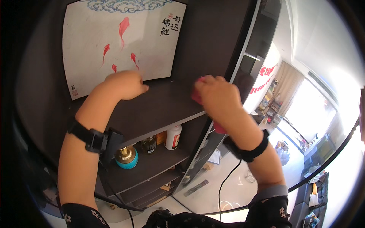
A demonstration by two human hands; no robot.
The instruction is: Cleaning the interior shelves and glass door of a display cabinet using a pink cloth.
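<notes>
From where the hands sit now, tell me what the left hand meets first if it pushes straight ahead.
The left hand, fist-like on the dark wooden shelf, points at the white fan-shaped painting with red fish standing behind it. It seems to touch the lower edge already, though depth is unclear.

Dark shelf [159,110] unit, several tiers.
Top shelf: fish painting [118,41] and pink cloth [197,95]. Lower shelf [152,163]: teal jar [126,157], dark bottle [149,145], white bottle [173,136].

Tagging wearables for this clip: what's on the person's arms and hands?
Both hands, left hand and right hand, are bare, no gloves. Each wrist carries a black strap with a small black device; a thin black cable hangs from the right one. Dark sleeves with small pale flowers are pushed up near the elbows.
</notes>
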